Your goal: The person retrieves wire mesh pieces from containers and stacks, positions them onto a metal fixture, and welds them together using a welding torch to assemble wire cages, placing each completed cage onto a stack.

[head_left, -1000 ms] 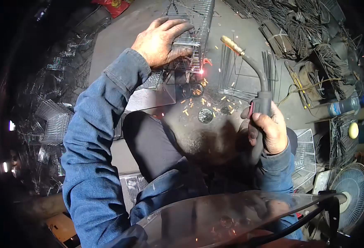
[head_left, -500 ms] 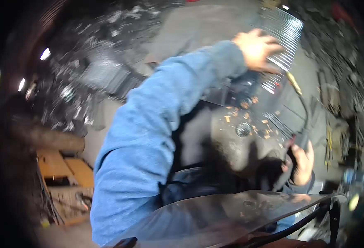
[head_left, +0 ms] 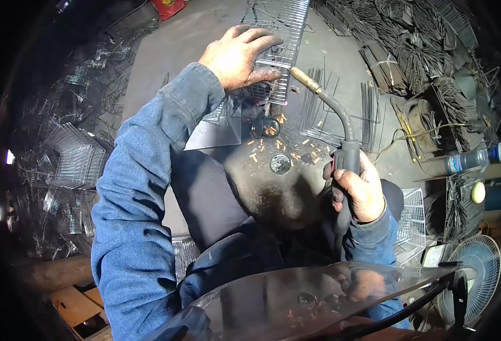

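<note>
My left hand (head_left: 240, 57) reaches across to a wire basket (head_left: 287, 34), its fingers over the bars and the thumb lower down, gripping its near part. In my right hand (head_left: 364, 187) is a welding torch (head_left: 337, 108), its dark handle wrapped by the fingers and thumb near the red trigger. The torch has a curved grey neck and a brass-coloured nozzle (head_left: 305, 80). The nozzle tip is beside the basket's lower right edge; whether they touch I cannot tell. Part of the basket is hidden behind my left hand.
Cigarette butts lie around a small round dish (head_left: 280, 164) between my knees. Thin wire rods (head_left: 369, 113) lie right of it. Bundled wire pieces (head_left: 401, 74) pile up at right, wire baskets (head_left: 80, 156) at left. A fan (head_left: 471, 278) stands lower right; a transparent visor (head_left: 296, 295) crosses below.
The view has swung, so the basket and hands appear further left. My right hand has brought the torch up, with its nozzle near the basket's edge. My left hand stays at the basket.
</note>
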The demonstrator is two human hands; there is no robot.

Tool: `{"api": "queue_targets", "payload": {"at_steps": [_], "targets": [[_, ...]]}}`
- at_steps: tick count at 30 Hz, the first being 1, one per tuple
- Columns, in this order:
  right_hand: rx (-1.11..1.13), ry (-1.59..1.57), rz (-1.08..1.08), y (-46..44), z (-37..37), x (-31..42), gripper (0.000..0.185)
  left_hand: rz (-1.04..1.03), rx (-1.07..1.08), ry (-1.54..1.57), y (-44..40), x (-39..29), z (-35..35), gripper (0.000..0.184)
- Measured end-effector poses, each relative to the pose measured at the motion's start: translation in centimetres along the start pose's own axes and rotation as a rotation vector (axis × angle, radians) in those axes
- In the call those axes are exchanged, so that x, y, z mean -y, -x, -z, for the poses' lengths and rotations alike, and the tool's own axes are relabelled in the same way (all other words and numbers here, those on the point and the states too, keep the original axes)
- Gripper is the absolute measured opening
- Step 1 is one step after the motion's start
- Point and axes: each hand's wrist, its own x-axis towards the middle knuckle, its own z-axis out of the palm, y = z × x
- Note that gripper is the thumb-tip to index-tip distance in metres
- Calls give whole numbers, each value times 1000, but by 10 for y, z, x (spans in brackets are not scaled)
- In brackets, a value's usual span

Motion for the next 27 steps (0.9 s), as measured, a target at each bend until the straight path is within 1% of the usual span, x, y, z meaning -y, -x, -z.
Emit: {"api": "queue_targets", "payload": {"at_steps": [3, 4, 7, 9, 13, 17, 18, 21, 24, 25, 26, 27], "targets": [[44, -12, -16, 1, 0, 4, 30, 38, 53, -27, 0, -1, 0, 70], [48, -9, -15, 1, 0, 4, 31, 1, 17, -70, -1, 4, -6, 67], [44, -6, -10, 1, -1, 4, 34, -19, 36, -49, -2, 12, -9, 67], [24, -14, -3, 2, -3, 4, 37, 7, 30, -57, -2, 11, -11, 66], [36, 7, 10, 1, -2, 2, 36, 53, 60, -43, 1, 2, 0, 67], [39, 16, 12, 0, -2, 2, 34, 1, 6, -27, 0, 4, -5, 67], [39, 16, 9, 0, -2, 2, 33, 6, -12, 3, 0, 5, -6, 64], [72, 14, 14, -2, 0, 2, 34, 3, -3, -7, -1, 5, -6, 65], [25, -65, -11, 2, 8, 6, 35, -5, -6, 49, -2, 1, 0, 67], [-182, -56, -31, 7, 14, 9, 38, 17, 26, 63, -4, -6, 5, 70], [-377, -43, 21, 11, 9, 26, 36, 44, 53, 103, -6, -15, 15, 69], [-210, 41, 41, -2, 41, 31, 35, 102, 83, 129, -6, -27, 23, 69]]}}
